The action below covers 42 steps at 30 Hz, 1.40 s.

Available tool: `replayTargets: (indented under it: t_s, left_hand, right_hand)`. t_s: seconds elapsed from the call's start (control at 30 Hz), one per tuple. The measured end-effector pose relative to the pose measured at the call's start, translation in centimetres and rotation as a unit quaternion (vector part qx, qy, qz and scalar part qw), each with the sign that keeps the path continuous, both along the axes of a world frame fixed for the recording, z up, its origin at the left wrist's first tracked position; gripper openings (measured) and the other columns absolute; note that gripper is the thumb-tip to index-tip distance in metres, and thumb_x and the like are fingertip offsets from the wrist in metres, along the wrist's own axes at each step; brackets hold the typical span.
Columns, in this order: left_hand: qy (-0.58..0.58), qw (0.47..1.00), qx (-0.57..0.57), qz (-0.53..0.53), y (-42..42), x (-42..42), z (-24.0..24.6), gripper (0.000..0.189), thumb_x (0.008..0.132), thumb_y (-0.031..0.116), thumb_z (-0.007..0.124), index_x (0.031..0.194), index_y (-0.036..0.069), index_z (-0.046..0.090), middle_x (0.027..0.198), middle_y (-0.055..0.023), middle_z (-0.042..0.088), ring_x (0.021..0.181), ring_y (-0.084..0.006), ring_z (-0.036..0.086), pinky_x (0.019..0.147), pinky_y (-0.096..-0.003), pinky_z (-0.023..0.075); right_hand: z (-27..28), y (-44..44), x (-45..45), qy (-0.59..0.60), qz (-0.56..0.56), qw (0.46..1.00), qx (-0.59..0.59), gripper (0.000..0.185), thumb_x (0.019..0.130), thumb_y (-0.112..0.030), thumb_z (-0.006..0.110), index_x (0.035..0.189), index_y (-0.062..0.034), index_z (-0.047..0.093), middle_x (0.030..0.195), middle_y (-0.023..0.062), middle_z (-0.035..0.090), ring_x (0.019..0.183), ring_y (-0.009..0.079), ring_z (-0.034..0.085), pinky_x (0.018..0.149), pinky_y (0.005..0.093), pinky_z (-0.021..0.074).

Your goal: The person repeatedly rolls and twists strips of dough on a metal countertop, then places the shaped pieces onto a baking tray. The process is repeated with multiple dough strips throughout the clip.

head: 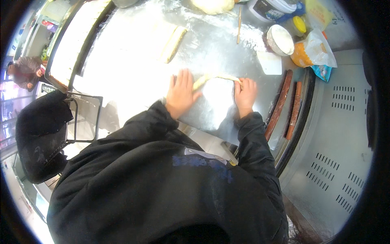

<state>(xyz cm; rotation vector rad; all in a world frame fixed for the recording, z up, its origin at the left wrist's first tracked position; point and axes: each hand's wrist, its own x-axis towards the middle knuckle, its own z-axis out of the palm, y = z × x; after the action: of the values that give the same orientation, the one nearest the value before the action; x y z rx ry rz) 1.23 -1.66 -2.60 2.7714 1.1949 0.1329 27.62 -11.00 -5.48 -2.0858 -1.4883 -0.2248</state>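
Observation:
A thin strip of pale dough (214, 76) curves across the metal worktop between my hands. My left hand (182, 93) lies flat with its fingers stretched forward, over the strip's left end. The fingers of my right hand (245, 94) are curled around the right end of the strip. Farther forward and to the left, a long folded slab of dough (173, 44) rests on the floured surface. A larger lump of dough (213, 4) sits at the far edge of the view.
Right of my hands lie a smooth wooden rolling pin (279, 105) and a ridged one (294, 111). A white scraper (270, 63), a bowl of flour (280, 40), bags and a tub (269, 9) stand at the far right. A thin stick (239, 26) lies ahead. A person (26, 71) is far left.

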Motion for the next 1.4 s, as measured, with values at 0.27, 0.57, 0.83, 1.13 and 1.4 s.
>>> replayTargets:
  t_s: [0.27, 0.57, 0.83, 1.13, 1.4]
  left_hand:
    - [-0.148, 0.95, -0.036, -0.273, 0.9, -7.7, 0.5, 0.045, 0.086, 0.007, 0.058, 0.131, 0.006, 0.064, 0.101, -0.0086, 0.06, 0.085, -0.0254, 0.057, 0.076, -0.0369, 0.0483]
    - [-0.208, 0.943, -0.013, -0.26, 10.3, -9.3, 0.2, 0.026, 0.08, 0.014, 0.073, 0.103, 0.002, 0.072, 0.094, -0.0099, 0.06, 0.087, -0.0286, 0.057, 0.076, -0.0418, 0.0489]
    - [-0.162, 0.985, 0.021, 0.052, 5.6, -5.4, -0.9, 0.068, 0.088, 0.035, 0.069, 0.141, -0.001, 0.047, 0.144, -0.0218, 0.048, 0.133, -0.0418, 0.044, 0.108, -0.0567, 0.0358]
    - [-0.09, 0.993, -0.032, -0.072, 1.2, -13.6, 2.0, 0.038, 0.081, 0.008, 0.064, 0.119, 0.004, 0.065, 0.116, -0.0103, 0.064, 0.113, -0.031, 0.058, 0.104, -0.0528, 0.0398]
    - [-0.204, 0.959, 0.023, -0.196, 10.3, -12.2, 1.1, 0.022, 0.086, 0.011, 0.068, 0.106, 0.005, 0.073, 0.097, -0.0092, 0.065, 0.088, -0.0291, 0.063, 0.078, -0.0419, 0.0525]
  right_hand:
    - [0.5, -0.6, 0.6, 0.084, 0.059, 0.995, 0.017, 0.015, 0.088, -0.015, 0.071, 0.101, -0.008, 0.069, 0.099, 0.0093, 0.063, 0.095, 0.0321, 0.06, 0.085, 0.042, 0.0481]
    - [2.0, -2.4, 0.3, 0.033, 0.003, 0.993, -0.118, 0.013, 0.087, -0.013, 0.073, 0.099, -0.0108, 0.077, 0.107, 0.0048, 0.067, 0.105, 0.0279, 0.061, 0.094, 0.0497, 0.0429]
    - [0.7, -2.4, -3.4, -0.016, -0.07, 0.978, -0.194, 0.049, 0.098, -0.033, 0.059, 0.144, -0.0163, 0.055, 0.154, 0.0132, 0.045, 0.146, 0.0348, 0.034, 0.117, 0.0563, 0.0237]
    - [0.2, -3.2, -2.9, -0.008, -0.027, 0.994, -0.105, 0.042, 0.095, -0.031, 0.064, 0.133, -0.0138, 0.064, 0.147, 0.0146, 0.052, 0.14, 0.0362, 0.043, 0.114, 0.0537, 0.0283]
    - [0.4, -3.0, -2.9, -0.028, -0.017, 0.993, -0.112, 0.041, 0.094, -0.03, 0.064, 0.131, -0.0125, 0.065, 0.145, 0.0148, 0.055, 0.138, 0.0368, 0.044, 0.114, 0.0528, 0.0291]
